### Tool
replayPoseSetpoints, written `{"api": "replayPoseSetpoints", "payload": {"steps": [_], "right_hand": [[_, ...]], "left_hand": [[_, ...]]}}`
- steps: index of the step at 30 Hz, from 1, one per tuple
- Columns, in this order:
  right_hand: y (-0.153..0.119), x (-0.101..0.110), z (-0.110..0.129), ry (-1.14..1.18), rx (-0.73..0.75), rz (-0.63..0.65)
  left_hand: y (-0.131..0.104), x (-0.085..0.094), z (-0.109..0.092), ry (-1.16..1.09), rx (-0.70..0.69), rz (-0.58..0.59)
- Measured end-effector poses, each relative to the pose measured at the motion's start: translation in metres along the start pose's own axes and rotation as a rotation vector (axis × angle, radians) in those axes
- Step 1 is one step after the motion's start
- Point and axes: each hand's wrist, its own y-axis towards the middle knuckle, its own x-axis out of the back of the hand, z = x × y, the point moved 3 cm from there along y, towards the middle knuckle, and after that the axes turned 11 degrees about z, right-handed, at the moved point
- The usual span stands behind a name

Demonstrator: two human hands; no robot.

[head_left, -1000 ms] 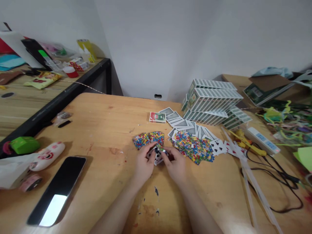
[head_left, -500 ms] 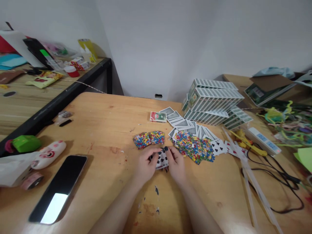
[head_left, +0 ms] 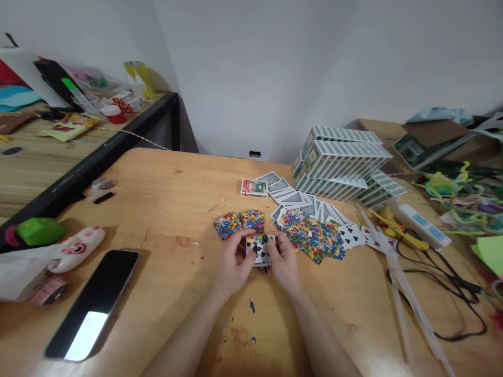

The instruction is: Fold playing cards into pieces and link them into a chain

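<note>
Centrally, left hand (head_left: 231,264) and right hand (head_left: 286,262) gripping cards (head_left: 260,251) (spades, seemingly), multicoloured pile (head_left: 312,235) beside, striped boxes (head_left: 348,161) beyond.

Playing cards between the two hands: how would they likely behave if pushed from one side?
The playing cards would probably flex, as they look like thin sheets. They would likely feel light, being small and flat. If the left hand or right hand loosened, they might slip apart, since no band or wrapper shows around them.
</note>
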Motion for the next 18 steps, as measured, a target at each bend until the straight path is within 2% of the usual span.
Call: {"api": "replayPoseSetpoints", "payload": {"steps": [3,5,13,18], "right_hand": [[-0.001,-0.001,-0.001,-0.057,0.067,-0.009],[-0.002,-0.001,-0.001,-0.127,0.119,-0.009],[-0.007,0.001,-0.001,-0.320,0.221,-0.011],[-0.006,0.005,-0.004,-0.351,0.264,-0.077]], "left_hand": [[0.002,-0.001,0.006,0.015,0.090,-0.038],[0.005,0.000,0.008,0.051,0.099,-0.079],[0.006,0.006,-0.004,0.272,-0.146,-0.156],[0.002,0.003,-0.007,0.360,-0.244,-0.121]]}}
